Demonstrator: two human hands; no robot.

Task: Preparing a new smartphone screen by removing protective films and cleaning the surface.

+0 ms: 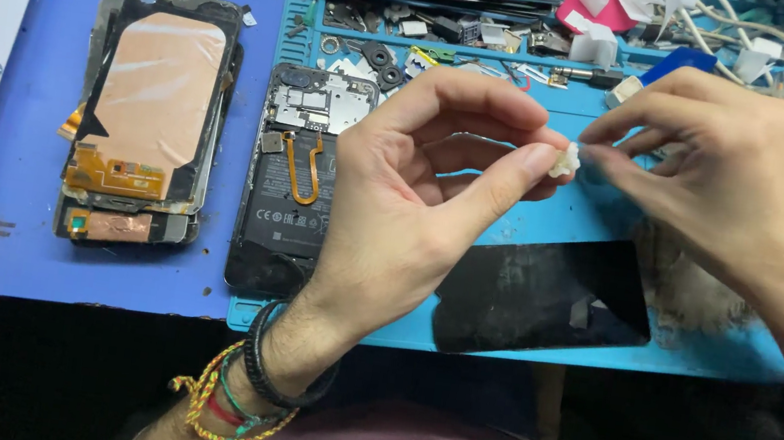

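Setting: a phone-repair bench seen from above, a light blue work mat (553,221) laid over a darker blue table (21,202).
Left hand: the left hand (413,213) sits at the centre of the frame, thumb and forefinger pinched on a small white crumpled wad (565,160); the other fingers are loosely curled.
Right hand: the right hand (731,174) comes in from the upper right, its fingertips closed on the same wad from the other side.
The wad: held in the air between both hands, just right of centre, above the mat; whether it is tape, tissue or adhesive cannot be told.
Opened phone: an opened phone (300,188) lies left of centre with its back off, showing circuit board, battery and an orange flex cable.
Dark panel: a dark panel (543,295) lies flat at the lower centre of the mat, below the hands.
Screen stack: a stack of screen assemblies (151,118) backed with copper foil rests at the left on the table.
Parts tray: small screws and parts (456,37) fill the mat's compartments along the top.
Step in hand: by appearance, both hands are working or pulling apart the small white wad.
Next move calls for: a light, steady pinch, as the piece looks soft and easily dropped.
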